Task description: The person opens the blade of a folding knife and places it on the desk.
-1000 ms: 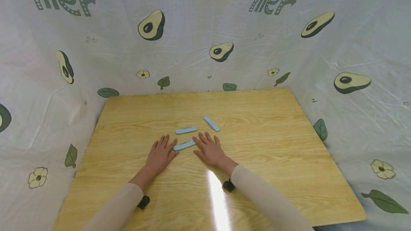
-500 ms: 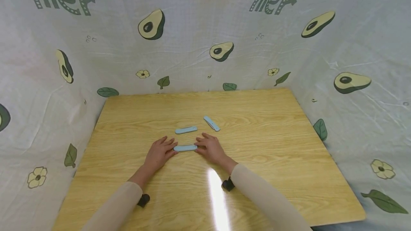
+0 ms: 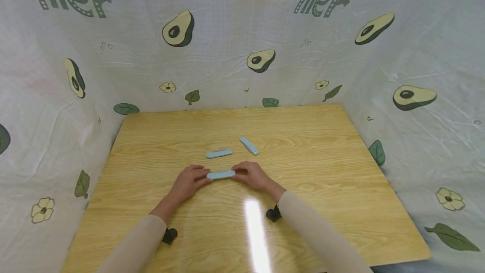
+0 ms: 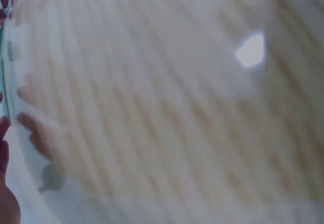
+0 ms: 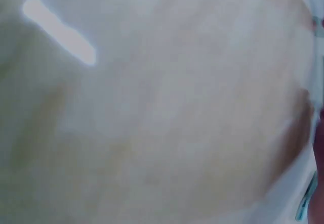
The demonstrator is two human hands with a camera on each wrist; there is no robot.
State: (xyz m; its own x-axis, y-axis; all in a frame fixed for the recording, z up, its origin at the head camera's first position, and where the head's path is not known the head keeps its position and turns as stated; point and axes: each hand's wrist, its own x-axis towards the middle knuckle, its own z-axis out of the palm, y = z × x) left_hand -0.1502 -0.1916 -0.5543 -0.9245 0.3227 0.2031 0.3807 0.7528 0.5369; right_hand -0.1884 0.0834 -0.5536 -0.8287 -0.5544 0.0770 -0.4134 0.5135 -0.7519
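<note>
A slim light-blue folding knife (image 3: 221,175), closed, with a rivet at its right end, spans the gap between the two hands in the head view. My left hand (image 3: 188,181) pinches its left end between thumb and fingers. At the riveted end, the right hand (image 3: 253,175) grips it the same way. Just beyond lie two matching pieces: one folding knife (image 3: 219,153) nearly level, another folding knife (image 3: 249,145) slanted to the right. Only slivers of fingers (image 4: 4,148) show at the left wrist view's edge; the right wrist view is blurred, with part of the hand (image 5: 317,158) at its edge.
All this is on a wood-grain table (image 3: 322,172), with a bright light reflection (image 3: 257,231) near the front. A pale curtain (image 3: 227,20) printed with avocados and leaves encloses the back and both sides. Small black wrist cameras sit below each sleeve cuff.
Both hands have gone from lying flat with fingers spread to pinching the nearest folding knife at its ends. That knife has turned closer to level and shifted slightly right. The other two stayed put.
</note>
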